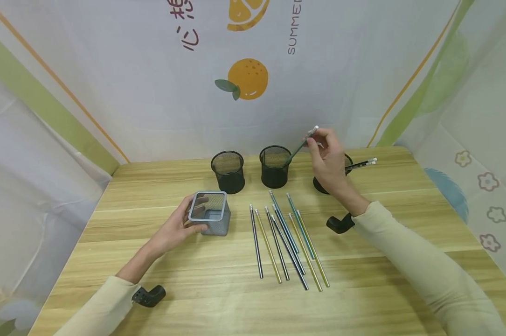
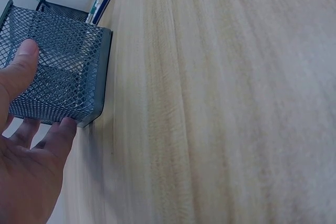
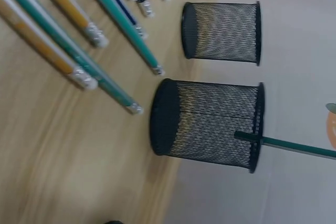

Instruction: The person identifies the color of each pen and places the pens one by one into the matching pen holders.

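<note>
My left hand [image 1: 175,231] holds a grey square mesh pen holder [image 1: 219,227], its thumb on one side and fingers round the other. In the left wrist view the mesh holder [image 2: 63,72] appears beside the thumb, tilted in that picture. My right hand [image 1: 330,163] pinches a green pencil [image 1: 299,149] near its white eraser end. The pencil slants down to the middle black mesh cup [image 1: 274,177]. In the right wrist view the lower end of the green pencil [image 3: 294,146] is just inside the mouth of that cup [image 3: 215,124].
Another round black cup [image 1: 231,181] stands to the left. A third cup [image 1: 320,185], partly behind my right hand, bears dark pencils [image 1: 362,164] leaning right. Several loose blue, yellow and dark pencils [image 1: 257,247] lie on the wooden table [image 1: 194,289]. A printed curtain [image 1: 152,102] hangs behind.
</note>
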Motion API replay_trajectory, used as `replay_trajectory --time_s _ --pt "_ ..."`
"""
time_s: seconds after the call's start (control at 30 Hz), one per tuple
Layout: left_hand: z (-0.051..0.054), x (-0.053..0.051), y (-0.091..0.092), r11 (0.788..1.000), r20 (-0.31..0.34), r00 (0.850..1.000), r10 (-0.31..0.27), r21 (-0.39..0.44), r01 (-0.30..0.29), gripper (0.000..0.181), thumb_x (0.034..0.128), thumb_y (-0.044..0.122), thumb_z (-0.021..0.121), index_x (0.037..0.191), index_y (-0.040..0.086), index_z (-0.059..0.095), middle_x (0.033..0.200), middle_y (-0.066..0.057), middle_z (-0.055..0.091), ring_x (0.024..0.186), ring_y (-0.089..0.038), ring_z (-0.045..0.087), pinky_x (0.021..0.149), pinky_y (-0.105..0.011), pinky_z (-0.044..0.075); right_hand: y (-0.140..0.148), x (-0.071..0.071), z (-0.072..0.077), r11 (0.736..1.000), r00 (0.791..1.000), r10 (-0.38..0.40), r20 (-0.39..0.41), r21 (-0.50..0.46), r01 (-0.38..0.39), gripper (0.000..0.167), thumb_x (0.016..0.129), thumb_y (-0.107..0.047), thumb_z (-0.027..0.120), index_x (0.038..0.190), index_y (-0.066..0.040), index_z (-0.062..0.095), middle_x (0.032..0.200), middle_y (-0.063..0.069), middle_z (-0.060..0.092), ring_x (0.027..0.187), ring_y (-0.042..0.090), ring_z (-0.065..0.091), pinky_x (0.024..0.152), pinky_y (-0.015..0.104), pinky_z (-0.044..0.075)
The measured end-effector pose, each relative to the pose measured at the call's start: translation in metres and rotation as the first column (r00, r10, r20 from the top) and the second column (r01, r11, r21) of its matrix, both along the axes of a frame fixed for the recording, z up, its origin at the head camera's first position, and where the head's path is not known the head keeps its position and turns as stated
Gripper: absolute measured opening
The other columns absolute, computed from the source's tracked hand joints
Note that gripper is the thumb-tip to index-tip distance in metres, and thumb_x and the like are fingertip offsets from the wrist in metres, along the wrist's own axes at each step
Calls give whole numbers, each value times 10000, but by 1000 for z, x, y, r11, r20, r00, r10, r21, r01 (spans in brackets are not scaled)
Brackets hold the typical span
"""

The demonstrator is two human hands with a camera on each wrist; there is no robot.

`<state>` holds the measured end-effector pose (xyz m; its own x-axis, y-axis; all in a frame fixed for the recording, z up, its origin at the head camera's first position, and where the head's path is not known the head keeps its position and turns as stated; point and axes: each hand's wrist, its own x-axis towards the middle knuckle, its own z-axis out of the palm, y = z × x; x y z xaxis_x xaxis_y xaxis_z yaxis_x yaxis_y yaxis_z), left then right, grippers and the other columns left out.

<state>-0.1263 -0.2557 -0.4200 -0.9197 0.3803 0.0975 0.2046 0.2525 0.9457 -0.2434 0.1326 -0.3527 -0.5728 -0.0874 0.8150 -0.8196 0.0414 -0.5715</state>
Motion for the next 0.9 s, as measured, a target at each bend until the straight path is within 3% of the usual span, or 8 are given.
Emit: replay_trajectory --time_s 0.17,0.33,0.5,0.6,0.67,0.73,0.8,0.9 --pt "1 0 0 1000 1 1000 2 -2 -2 802 900 -79 724 1553 47 276 1570 -210 336 1433 -453 306 1088 -613 365 0 -1 -8 1000 1000 -13 27 23 12 132 1005 125 525 1121 188 516 1092 256 577 943 412 598 863 359 573" --pt "0 0 0 1000 10 1000 6 4 -6 798 902 -70 727 1553 57 284 1566 -193 349 1432 -437 316 1096 -597 365 1 1 -12 999 995 -18 93 39 14 150 996 120 550 1128 188 534 1109 182 591 936 362 621 854 393 582" --pt "0 1 1 1000 5 1000 5 7 -5 796 899 -89 719 1551 45 282 1566 -205 345 1430 -458 308 1092 -616 359 6 10 -13 987 963 -65 263 161 23 219 996 46 613 1180 153 560 1125 208 603 970 344 639 873 305 580" --pt "0 1 1 1000 8 1000 4 2 -4 804 899 -84 722 1555 54 278 1568 -203 342 1432 -452 307 1092 -610 363 12 20 -12 947 894 -150 422 322 8 354 997 -80 674 1272 111 558 1183 223 615 1051 313 640 900 347 576" --pt "0 1 1 1000 10 1000 2 1 -2 803 901 -79 721 1555 59 277 1569 -203 339 1435 -447 305 1094 -604 364 16 27 -12 901 838 -208 505 432 -37 450 989 -159 705 1327 89 542 1246 227 609 1100 312 633 910 405 572" --pt "0 1 1 1000 9 1000 0 -2 0 797 906 -78 717 1555 53 273 1568 -211 335 1434 -451 304 1094 -605 363 20 32 -14 849 799 -244 549 519 -97 495 985 -203 715 1346 87 539 1268 238 611 1110 325 637 909 454 567" --pt "0 0 1 1000 7 1000 0 2 0 793 906 -85 713 1553 53 276 1566 -217 336 1431 -459 304 1091 -607 365 24 36 -16 808 782 -258 568 570 -148 480 985 -211 714 1325 91 562 1239 235 632 1078 332 651 893 471 568" --pt "0 0 1 1000 4 1000 0 11 0 786 904 -97 707 1550 44 280 1562 -228 338 1428 -475 298 1086 -619 363 29 39 -21 769 785 -260 563 612 -184 406 980 -181 715 1245 109 614 1124 211 674 995 325 671 860 458 576"
